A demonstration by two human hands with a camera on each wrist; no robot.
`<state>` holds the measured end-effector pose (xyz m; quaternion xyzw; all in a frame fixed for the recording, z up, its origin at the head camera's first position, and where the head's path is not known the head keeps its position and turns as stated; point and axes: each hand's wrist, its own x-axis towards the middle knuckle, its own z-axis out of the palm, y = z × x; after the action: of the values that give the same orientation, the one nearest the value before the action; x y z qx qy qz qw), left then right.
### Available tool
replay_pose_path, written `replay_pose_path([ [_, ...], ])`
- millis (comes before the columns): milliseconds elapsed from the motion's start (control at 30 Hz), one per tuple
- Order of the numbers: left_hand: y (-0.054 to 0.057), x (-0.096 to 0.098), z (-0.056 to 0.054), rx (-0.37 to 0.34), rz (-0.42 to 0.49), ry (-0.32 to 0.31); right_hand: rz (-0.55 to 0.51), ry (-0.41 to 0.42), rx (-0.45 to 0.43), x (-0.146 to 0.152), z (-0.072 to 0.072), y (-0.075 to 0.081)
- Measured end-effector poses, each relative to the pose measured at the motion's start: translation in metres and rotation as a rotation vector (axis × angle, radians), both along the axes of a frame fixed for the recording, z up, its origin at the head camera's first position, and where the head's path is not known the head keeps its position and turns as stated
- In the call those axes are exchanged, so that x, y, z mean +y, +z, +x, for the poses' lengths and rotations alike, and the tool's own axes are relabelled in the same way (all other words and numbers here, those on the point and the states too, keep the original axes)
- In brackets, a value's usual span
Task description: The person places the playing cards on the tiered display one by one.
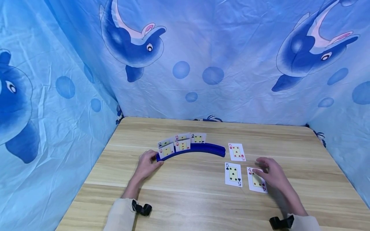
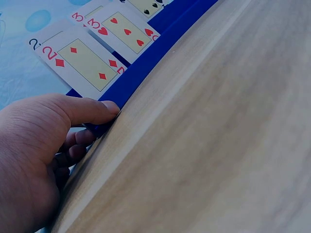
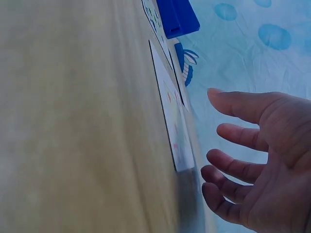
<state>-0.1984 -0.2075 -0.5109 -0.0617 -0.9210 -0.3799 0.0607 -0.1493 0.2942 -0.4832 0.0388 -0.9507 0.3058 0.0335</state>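
Observation:
My left hand (image 1: 147, 165) pinches the left end of a curved blue card holder (image 1: 206, 148), thumb in front and fingers behind. In the left wrist view, the two of diamonds (image 2: 85, 63) and three of hearts (image 2: 124, 31) stand in the holder's front row. Behind them are a black two (image 1: 165, 142), a red three (image 1: 182, 137) and the four of spades (image 1: 198, 138). My right hand (image 1: 271, 173) hovers with loosely bent, spread fingers over the four of diamonds (image 1: 257, 184), partly hiding it. Nothing is between those fingers in the right wrist view.
Left of the four of diamonds, the five of spades (image 1: 233, 174) lies face up. The five of hearts (image 1: 237, 152) lies behind it, just beyond the holder's right end. A blue dolphin-print curtain (image 1: 196, 48) encloses the wooden table (image 1: 188, 199) at the back and sides.

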Motion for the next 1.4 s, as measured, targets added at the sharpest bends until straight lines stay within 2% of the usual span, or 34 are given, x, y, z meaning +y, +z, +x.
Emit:
replay_pose_path([
  [200, -0.001, 0.0, 0.001, 0.018, -0.005, -0.002, 0.026, -0.01, 0.004, 0.006, 0.006, -0.005],
  [467, 0.001, 0.0, 0.0, -0.014, 0.013, -0.005, 0.025, -0.008, 0.002, 0.009, 0.018, -0.008],
  [733, 0.0, 0.0, -0.001, 0.021, 0.0, -0.007, 0.044, 0.002, 0.012, 0.003, 0.032, -0.016],
  [1100, -0.001, 0.001, 0.0, -0.003, 0.005, -0.001, 0.099, -0.012, 0.024, -0.003, 0.037, -0.018],
  [1400, 0.0, 0.0, -0.001, -0.007, -0.009, -0.007, 0.139, -0.03, -0.031, -0.009, 0.039, -0.013],
])
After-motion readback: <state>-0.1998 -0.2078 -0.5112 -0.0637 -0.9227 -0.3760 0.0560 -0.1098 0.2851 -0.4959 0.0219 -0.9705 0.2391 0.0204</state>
